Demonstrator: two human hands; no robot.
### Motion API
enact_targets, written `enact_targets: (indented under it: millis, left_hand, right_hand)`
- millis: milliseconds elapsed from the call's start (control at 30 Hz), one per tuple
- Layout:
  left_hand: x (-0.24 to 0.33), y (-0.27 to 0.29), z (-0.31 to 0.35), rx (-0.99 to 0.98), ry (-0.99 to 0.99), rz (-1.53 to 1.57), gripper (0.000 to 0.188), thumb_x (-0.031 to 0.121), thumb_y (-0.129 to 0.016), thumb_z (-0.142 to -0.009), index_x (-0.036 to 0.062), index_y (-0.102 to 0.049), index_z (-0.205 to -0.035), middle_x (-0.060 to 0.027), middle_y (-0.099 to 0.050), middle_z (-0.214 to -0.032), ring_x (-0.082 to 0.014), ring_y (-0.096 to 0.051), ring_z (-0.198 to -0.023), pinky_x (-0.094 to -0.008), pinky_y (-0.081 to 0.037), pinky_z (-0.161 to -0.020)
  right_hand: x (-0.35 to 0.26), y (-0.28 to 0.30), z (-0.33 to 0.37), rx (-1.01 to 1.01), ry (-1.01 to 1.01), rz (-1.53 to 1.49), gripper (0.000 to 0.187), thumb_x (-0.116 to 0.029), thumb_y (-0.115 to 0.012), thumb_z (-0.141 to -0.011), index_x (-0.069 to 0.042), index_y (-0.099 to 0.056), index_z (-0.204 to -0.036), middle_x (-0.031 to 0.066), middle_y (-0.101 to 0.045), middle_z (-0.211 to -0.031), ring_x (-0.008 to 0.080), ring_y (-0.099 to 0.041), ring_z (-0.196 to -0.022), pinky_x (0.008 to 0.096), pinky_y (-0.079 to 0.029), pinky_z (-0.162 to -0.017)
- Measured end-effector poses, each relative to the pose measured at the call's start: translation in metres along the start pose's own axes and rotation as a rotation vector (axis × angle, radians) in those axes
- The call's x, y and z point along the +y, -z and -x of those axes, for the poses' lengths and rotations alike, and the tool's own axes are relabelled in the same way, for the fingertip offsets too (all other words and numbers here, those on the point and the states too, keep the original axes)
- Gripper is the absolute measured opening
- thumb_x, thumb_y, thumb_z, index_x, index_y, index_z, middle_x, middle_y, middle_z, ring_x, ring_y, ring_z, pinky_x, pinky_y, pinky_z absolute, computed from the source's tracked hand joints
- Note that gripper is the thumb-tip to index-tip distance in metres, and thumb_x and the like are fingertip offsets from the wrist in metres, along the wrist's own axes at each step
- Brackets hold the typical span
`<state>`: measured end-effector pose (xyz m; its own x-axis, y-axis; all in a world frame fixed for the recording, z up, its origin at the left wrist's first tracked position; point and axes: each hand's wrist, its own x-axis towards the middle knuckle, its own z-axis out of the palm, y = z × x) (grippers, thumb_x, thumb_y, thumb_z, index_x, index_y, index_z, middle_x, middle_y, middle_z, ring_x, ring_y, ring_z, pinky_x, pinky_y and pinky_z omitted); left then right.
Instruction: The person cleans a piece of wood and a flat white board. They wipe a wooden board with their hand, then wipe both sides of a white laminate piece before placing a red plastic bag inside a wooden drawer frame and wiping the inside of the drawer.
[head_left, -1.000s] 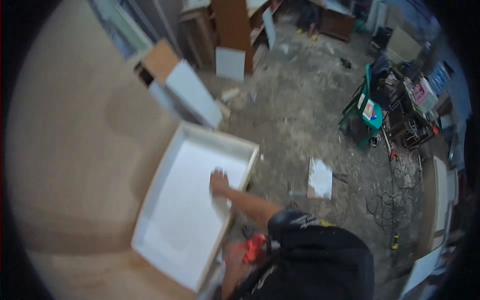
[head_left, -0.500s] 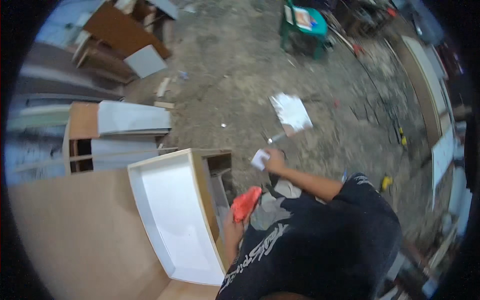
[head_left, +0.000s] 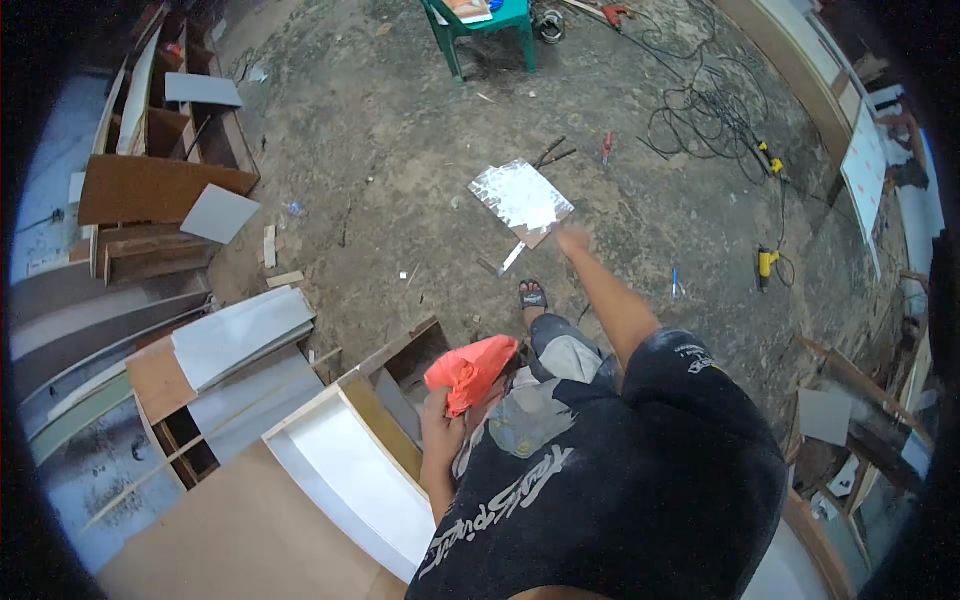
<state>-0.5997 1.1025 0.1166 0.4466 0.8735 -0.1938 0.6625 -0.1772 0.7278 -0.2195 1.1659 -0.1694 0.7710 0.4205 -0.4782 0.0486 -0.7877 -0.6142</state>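
Observation:
My left hand (head_left: 442, 428) is closed around the gathered end of a red plastic bag (head_left: 478, 368), held up in front of me beside the white-lined drawer-like box (head_left: 350, 470). My right arm reaches out over the floor. At its end my right hand (head_left: 574, 241) is smeared by motion, so its fingers and anything in them cannot be made out. Close to that hand lies a flat board (head_left: 515, 195) covered with shiny white patches. A flat blade tool (head_left: 513, 257) rests against the board's near corner.
Pliers-like dark handles (head_left: 555, 152) and a red-handled tool (head_left: 608, 147) lie past the board. Black cable (head_left: 700, 115) coils at the right, with a yellow power tool (head_left: 766, 268) nearer. A green chair (head_left: 485, 35) stands ahead. Panels and cabinet parts (head_left: 245, 335) crowd the left.
My right hand has reached farther out toward the board; the white piece it held is no longer visible. My left hand still holds the red bag. The view has turned.

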Motion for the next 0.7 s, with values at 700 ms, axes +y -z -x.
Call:
enact_targets:
  millis: [700]
  left_hand:
    - [0.072,0.007,-0.121,-0.408,-0.38,0.215,0.04,0.015,-0.071,-0.074,0.0017,-0.057,-0.109,-0.0183,-0.062,-0.096,-0.0368,-0.061,-0.089,-0.0418,-0.048,-0.077]
  right_hand:
    - [-0.088,0.109,0.263,-0.287,0.997,0.007,0.025,-0.023,-0.071,-0.074,-0.006,-0.067,-0.093,0.0119,-0.061,-0.104,0.0288,-0.057,-0.097,0.0382,-0.043,-0.089]
